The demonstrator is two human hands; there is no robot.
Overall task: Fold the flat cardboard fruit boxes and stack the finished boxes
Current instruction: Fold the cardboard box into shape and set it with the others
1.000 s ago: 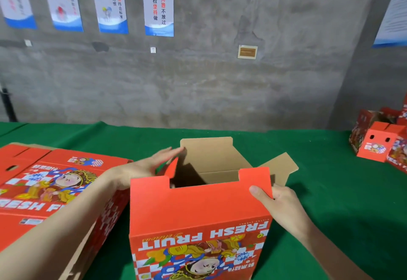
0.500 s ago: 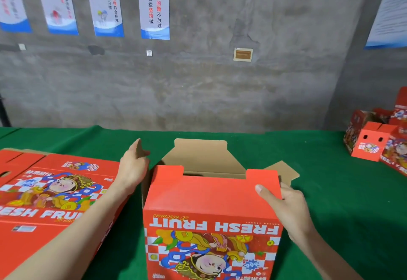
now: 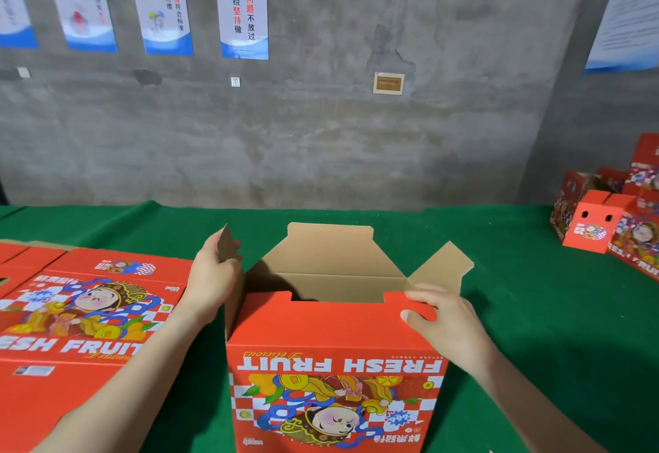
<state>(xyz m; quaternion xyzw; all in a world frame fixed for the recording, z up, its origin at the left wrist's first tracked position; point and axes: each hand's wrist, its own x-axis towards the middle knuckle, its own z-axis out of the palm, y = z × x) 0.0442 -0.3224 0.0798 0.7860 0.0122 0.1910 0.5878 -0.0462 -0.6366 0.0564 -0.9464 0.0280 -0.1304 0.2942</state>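
Stack of flat boxes lies on the green table at left, just beside the open box. Folded boxes stand at far right, well apart. Posters hang on the concrete wall. The open box stands upright at centre, top flaps raised. Left hand grips the left side flap, fingers curled round its edge. Right hand pinches the right corner of the near flap, thumb on the red face.
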